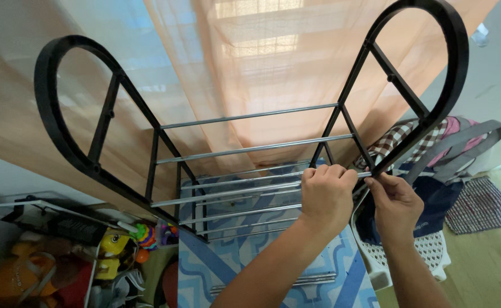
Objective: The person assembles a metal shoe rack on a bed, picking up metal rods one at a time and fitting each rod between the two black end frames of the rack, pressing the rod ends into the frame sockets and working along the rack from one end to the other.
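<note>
A rack stands in front of me, with two black arched end frames, the left frame [51, 108] and the right frame [453, 68], joined by several silver metal rods [244, 149]. My left hand [325, 197] is closed around a silver rod near its right end. My right hand [394, 202] pinches the tip of that rod where it meets the black right frame's lower bar.
A peach sheer curtain [273, 63] hangs behind the rack. A blue patterned mat [250, 251] lies below, with loose rods [313, 279] on it. Toys [113, 245] pile at lower left. A white plastic chair [427, 251] holds bags and checked cloth [401, 140]; a woven mat [484, 205] lies right.
</note>
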`<state>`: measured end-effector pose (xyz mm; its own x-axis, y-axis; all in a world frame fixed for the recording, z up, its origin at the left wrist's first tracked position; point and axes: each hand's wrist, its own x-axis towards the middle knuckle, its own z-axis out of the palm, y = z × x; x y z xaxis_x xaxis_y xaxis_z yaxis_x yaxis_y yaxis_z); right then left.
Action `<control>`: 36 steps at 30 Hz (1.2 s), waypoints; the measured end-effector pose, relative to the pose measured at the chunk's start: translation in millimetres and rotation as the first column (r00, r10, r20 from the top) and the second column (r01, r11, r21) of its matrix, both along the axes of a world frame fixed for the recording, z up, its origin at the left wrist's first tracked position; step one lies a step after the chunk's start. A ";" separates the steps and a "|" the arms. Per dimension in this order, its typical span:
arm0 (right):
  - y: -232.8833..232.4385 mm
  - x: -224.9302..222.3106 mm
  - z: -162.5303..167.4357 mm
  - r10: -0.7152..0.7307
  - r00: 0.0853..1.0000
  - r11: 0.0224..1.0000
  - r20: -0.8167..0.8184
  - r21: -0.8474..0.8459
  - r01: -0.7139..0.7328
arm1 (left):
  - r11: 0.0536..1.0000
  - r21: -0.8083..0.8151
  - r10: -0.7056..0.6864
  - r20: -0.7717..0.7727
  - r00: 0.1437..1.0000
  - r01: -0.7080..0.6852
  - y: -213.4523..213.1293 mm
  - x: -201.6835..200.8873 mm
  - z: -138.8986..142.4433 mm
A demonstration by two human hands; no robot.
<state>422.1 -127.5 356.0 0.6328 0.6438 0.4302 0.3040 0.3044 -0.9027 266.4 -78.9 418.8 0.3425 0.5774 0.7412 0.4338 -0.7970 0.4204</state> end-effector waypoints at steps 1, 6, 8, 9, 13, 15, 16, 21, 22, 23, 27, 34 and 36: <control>0.6 0.0 0.3 -0.001 1.000 1.000 0.006 0.006 0.001 | 1.000 0.007 -0.001 0.002 1.000 0.001 0.2 -0.5 0.4; 1.5 9.0 -0.8 0.035 0.999 0.999 -0.014 -0.042 -0.035 | 1.000 -0.010 -0.014 -0.028 0.999 0.014 2.2 -3.6 2.6; 3.8 12.2 -5.0 0.067 0.997 0.997 -0.044 -0.023 -0.068 | 1.000 -0.024 -0.021 -0.039 0.999 0.020 2.3 -3.9 3.2; 4.3 13.8 -7.5 0.075 0.995 0.997 -0.065 -0.017 -0.076 | 1.000 -0.015 -0.018 -0.024 1.000 0.018 1.8 -3.5 3.4; 9.2 19.3 -14.4 0.116 0.987 0.993 -0.112 0.001 -0.117 | 1.000 0.004 -0.009 -0.004 1.000 0.009 1.8 -3.0 3.6; 8.7 19.8 -15.6 0.106 0.988 0.994 -0.114 -0.020 -0.109 | 1.000 0.002 -0.012 -0.011 1.000 0.012 1.0 -2.4 3.4; 8.2 19.6 -15.4 0.103 0.988 0.994 -0.115 -0.031 -0.107 | 1.000 0.002 -0.011 -0.014 1.000 0.011 0.5 -2.3 3.2; 4.6 15.2 -10.9 0.077 0.997 0.995 -0.021 -0.062 -0.078 | 1.000 0.013 0.006 0.001 1.000 -0.006 0.0 -1.6 3.0; 3.1 14.1 -10.1 0.077 0.997 0.995 0.008 -0.058 -0.077 | 1.000 0.018 0.010 0.002 1.000 -0.010 -0.3 -1.1 2.9; 1.5 13.4 -9.2 0.069 0.998 0.996 0.013 -0.063 -0.068 | 1.000 0.021 0.013 0.006 1.000 -0.013 -1.0 -0.2 2.7; 1.6 11.2 -5.5 0.076 0.997 0.996 0.010 -0.052 -0.076 | 1.000 0.015 0.018 -0.010 1.000 -0.018 -1.5 1.2 1.7; 3.6 9.5 -0.9 -0.018 0.987 0.985 0.157 -0.168 0.045 | 1.000 0.023 0.021 -0.008 1.000 -0.021 4.8 -1.1 2.6; 2.3 15.2 1.2 0.042 0.994 0.988 0.098 -0.150 -0.027 | 1.000 0.018 0.021 -0.010 1.000 -0.021 1.7 0.9 3.5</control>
<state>437.2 -125.2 357.3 0.5672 0.7260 0.3888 0.3874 0.1814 -0.9039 267.3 -77.3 422.3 0.3375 0.5712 0.7482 0.4548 -0.7949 0.4017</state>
